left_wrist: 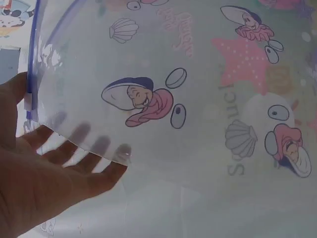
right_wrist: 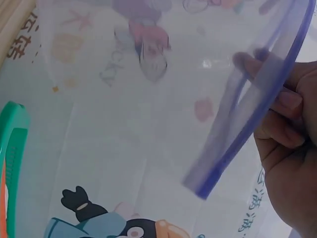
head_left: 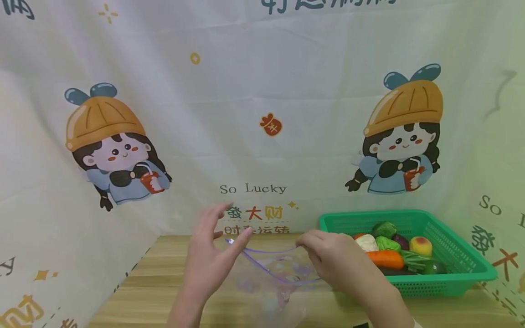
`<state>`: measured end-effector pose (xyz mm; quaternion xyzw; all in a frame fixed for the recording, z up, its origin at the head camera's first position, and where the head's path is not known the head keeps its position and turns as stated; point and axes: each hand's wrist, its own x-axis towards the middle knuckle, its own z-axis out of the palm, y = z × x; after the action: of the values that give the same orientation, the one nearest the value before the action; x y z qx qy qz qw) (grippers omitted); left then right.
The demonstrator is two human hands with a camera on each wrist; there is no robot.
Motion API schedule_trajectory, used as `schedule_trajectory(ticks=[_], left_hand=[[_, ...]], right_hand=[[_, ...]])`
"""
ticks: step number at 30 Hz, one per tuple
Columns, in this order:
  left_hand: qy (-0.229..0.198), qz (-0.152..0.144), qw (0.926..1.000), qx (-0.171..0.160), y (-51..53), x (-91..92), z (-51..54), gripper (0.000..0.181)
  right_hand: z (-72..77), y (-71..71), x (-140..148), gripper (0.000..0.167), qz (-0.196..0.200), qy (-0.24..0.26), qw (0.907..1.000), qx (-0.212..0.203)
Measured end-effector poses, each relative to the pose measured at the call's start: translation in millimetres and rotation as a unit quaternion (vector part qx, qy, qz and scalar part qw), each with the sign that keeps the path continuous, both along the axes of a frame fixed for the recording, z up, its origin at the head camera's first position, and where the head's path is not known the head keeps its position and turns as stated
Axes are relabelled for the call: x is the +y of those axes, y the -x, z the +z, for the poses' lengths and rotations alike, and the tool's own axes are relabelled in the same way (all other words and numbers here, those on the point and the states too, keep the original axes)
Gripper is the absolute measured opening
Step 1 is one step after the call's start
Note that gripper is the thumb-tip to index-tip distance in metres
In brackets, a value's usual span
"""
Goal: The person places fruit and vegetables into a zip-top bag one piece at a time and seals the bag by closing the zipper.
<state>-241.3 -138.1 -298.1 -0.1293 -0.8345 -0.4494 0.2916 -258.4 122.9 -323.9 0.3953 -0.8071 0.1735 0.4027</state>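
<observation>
A clear plastic zip bag (head_left: 283, 296) with a purple zip edge hangs over the table between the hands, its mouth parted. Printed shells and a pink starfish show on it in the left wrist view. The right hand (head_left: 346, 259) pinches the zip edge at its right end; in the right wrist view, some of its fingers (right_wrist: 247, 64) are inside the mouth. Beside the left end, near the white slider (left_wrist: 28, 103), is the left hand (head_left: 209, 259), thumb and fingers spread apart. In the left wrist view its fingertips (left_wrist: 124, 152) lie behind the clear film, seemingly against it.
A green plastic basket (head_left: 463, 278) stands at the right on the wooden table (head_left: 151, 278). It holds a carrot (head_left: 385, 259), a peach (head_left: 421, 246) and several other vegetables. A printed cloth (head_left: 229, 136) hangs behind the table and at both sides.
</observation>
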Motion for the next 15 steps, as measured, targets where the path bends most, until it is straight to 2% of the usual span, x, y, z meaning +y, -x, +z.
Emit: schedule_trajectory(ticks=[2, 4, 5, 7, 9, 10, 11, 13, 15], left_hand=[[0.038, -0.042, 0.9982, -0.022, -2.5, -2.1, 0.2, 0.032], [0.079, -0.109, 0.9893, -0.056, -6.8, -3.3, 0.4, 0.017], [0.1, -0.143, 0.9815, -0.078, -9.5, -3.4, 0.5, 0.015], [0.129, -0.211, 0.9609, -0.124, -14.2, -1.9, 0.7, 0.019], [0.138, -0.252, 0.9451, -0.155, -16.7, 2.1, -0.1, 0.028], [0.136, -0.258, 0.9421, -0.166, -17.0, 5.1, -0.9, 0.032], [0.129, -0.257, 0.9426, -0.17, -16.5, 8.4, -2.3, 0.037], [0.103, -0.244, 0.9482, -0.175, -14.0, 15.4, -5.6, 0.044], [0.071, -0.224, 0.9563, -0.174, -11.0, 20.9, -9.5, 0.042]], right_hand=[[-0.2, 0.0, -0.4, 0.021, 0.003, 0.011, 0.9996, 0.025], [-0.1, 0.2, -0.9, 0.023, -0.001, 0.018, 0.999, 0.041], [0.1, 0.4, -1.3, 0.023, -0.002, 0.019, 0.9987, 0.048], [0.5, 1.0, -2.4, 0.026, 0.003, 0.015, 0.9985, 0.052], [1.4, 0.9, -4.6, 0.035, 0.019, 0.001, 0.9985, 0.052], [1.5, 0.3, -6.3, 0.043, 0.028, -0.008, 0.9983, 0.049], [1.6, -0.5, -8.4, 0.051, 0.039, -0.018, 0.9979, 0.048], [1.3, -3.9, -14.0, 0.067, 0.063, -0.037, 0.9965, 0.04], [-0.7, -7.7, -21.0, 0.075, 0.079, -0.053, 0.9949, 0.033]])
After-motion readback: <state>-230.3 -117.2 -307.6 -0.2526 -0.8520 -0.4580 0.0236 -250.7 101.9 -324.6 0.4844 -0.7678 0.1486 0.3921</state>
